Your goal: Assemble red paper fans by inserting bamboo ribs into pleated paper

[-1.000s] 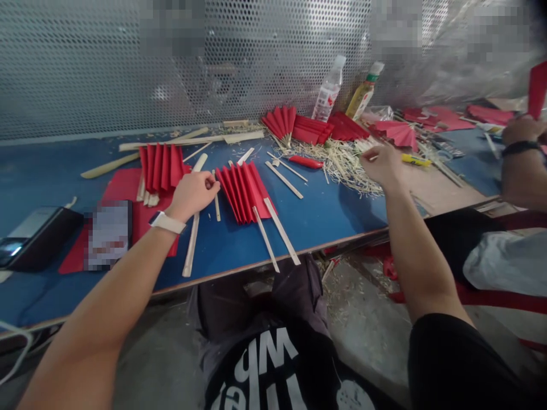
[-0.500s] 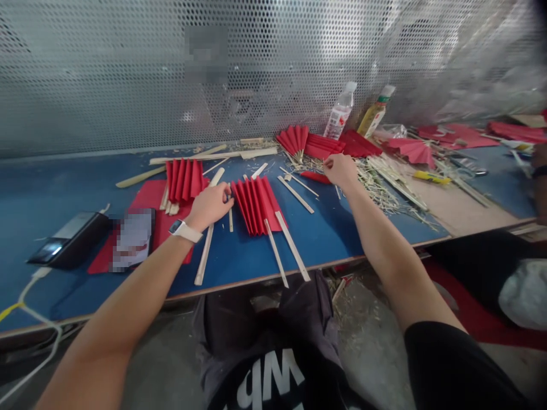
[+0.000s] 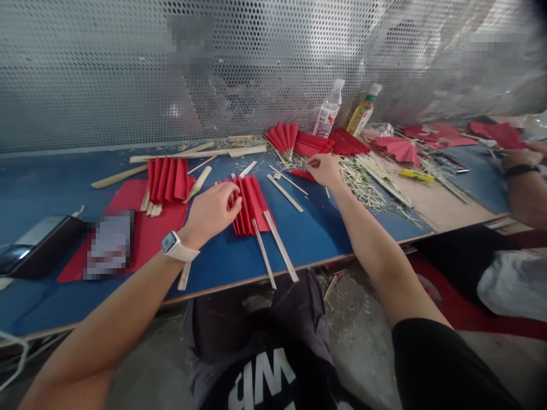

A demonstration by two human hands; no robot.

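Observation:
My left hand is over the left part of a pleated red paper, its fingers loosely curled with a gap at the thumb. Whether it touches the folds I cannot tell. Two pale bamboo strips run from the paper's lower right corner toward the table's front edge. My right hand reaches to the edge of a heap of shavings, fingertips pinched together. What they hold, if anything, is too small to make out. Beside them lies a small red piece.
Another pleated red paper with sticks rests on red sheets at left, near a phone. A water bottle, a yellow-liquid bottle and a yellow cutter are farther right. A co-worker's hand shows at far right.
My left hand has moved right, from beside the pleated paper to over its left folds. My right hand stays by the shavings. The view has shifted slightly right, showing more of the co-worker's hand.

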